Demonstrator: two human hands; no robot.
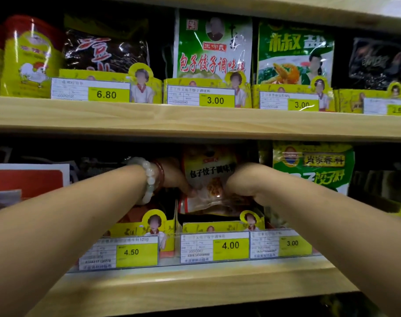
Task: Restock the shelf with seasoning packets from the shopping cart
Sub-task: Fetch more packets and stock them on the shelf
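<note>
On the lower shelf, at the frame's centre, both arms reach into the slot above the 4.00 tag. That wooden board runs across the 6 o'clock band, and the upper shelf crosses just above the middle, already lined with upright bags behind yellow card trays. Its rows look full as far as they can be seen, so the work appears confined to the lower level.

A green bag stands at 3 o'clock from the hands, in the neighbouring slot over the 3.00 tag, and seems settled. At 9 o'clock a red-and-white pack sits at the left edge.

Between the hands is the orange packet, upright and leaning slightly, its lower edge just above the yellow tray; it does not look fully seated yet. The left hand, with a bead bracelet at the wrist, holds the packet's left edge, fingers curled onto it. The right hand closes around the packet's lower right side.

Judging from this, one packet is mid-placement: it needs pushing down behind the tray and releasing. The cart is out of view, so how many packets remain cannot be told.
</note>
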